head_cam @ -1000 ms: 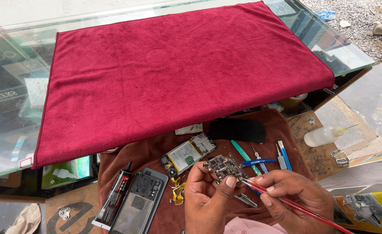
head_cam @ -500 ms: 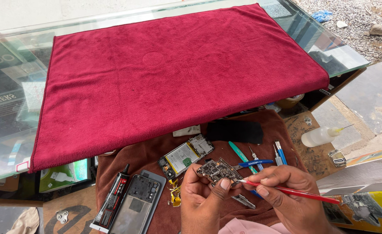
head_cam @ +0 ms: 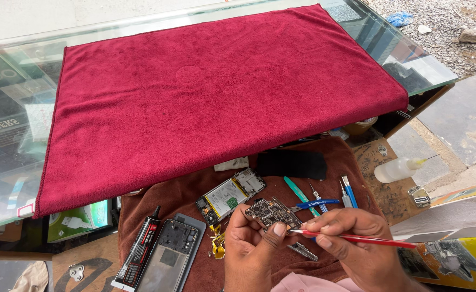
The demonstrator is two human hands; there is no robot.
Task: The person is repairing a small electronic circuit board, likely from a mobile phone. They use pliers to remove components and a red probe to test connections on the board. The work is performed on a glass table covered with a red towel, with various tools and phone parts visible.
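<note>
My left hand pinches the board; my right hand fingers grip a red tool touching it.

1. A glass-topped bench fills the upper view, and a large crimson towel covers most of its top
2. Below it a lower bench carries a brown cloth
3. On the brown cloth lie an opened phone body with battery, a grey phone back cover, a black glue tube and a black pouch
4. A green spudger, blue tweezers and small screwdrivers lie side by side at the cloth's right part
5. A clear squeeze bottle lies on the worn wooden surface right of the cloth
</note>
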